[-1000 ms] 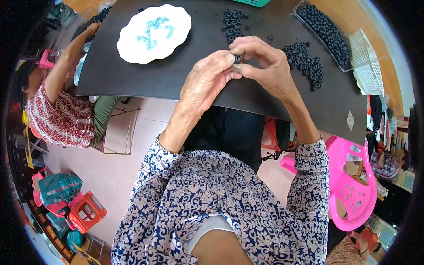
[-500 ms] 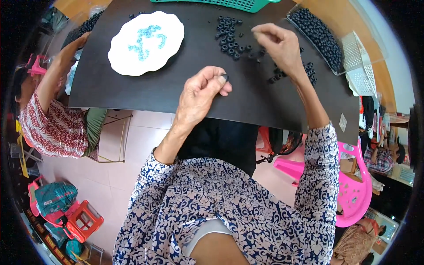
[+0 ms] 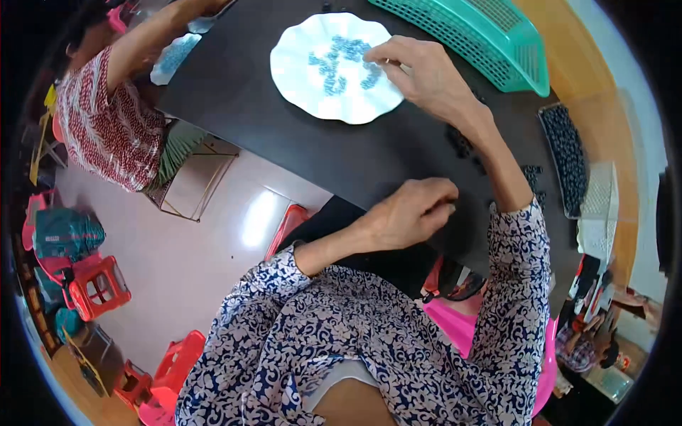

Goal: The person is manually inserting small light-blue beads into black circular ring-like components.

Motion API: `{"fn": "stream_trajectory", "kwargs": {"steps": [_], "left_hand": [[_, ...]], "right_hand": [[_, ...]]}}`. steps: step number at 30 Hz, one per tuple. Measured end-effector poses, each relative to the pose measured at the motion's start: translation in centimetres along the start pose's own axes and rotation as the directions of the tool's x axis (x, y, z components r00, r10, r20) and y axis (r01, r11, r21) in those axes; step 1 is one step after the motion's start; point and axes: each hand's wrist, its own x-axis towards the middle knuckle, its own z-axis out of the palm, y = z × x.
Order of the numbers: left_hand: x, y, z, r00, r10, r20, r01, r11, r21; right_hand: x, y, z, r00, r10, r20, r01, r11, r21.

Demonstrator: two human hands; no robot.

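A white scalloped plate (image 3: 302,89) lies on the dark table and holds small translucent blue pieces (image 3: 330,71). My right hand (image 3: 430,78) reaches over the plate's right side, thumb and fingers bent into a pinch at the blue pieces; whatever is between the fingertips is too small to make out. Close to the table's front edge is my left hand (image 3: 408,216), its fingers curled closed, and their contents are hidden. Small black ring-shaped pieces (image 3: 460,142) lie by my right forearm, which partly covers them. More such black pieces (image 3: 533,177) are to its right.
A green perforated basket (image 3: 490,46) stands at the back. On the right are a clear tray of black pieces (image 3: 563,153) and a white perforated basket (image 3: 600,209). Another person in a red patterned shirt (image 3: 117,117) sits at the left. Red stools (image 3: 99,287) stand on the floor.
My right hand has moved left from beside the black pieces to the plate. My left hand has dropped nearer the table edge, hiding the black piece it pinched. The whole view has turned.
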Motion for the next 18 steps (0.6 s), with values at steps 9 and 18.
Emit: {"fn": "stream_trajectory", "kwargs": {"steps": [9,18], "left_hand": [[-1.0,1.2,-0.3,0.994,0.102,0.024,-0.100,0.991,-0.085],[-1.3,3.4,0.7,0.991,0.126,0.039,-0.122,0.989,-0.079]], "right_hand": [[3.4,-0.7,1.7,0.992,0.078,0.096,-0.070,0.994,-0.085],[3.1,-2.2,-0.8,0.973,0.225,0.044,-0.223,0.973,-0.057]]}}
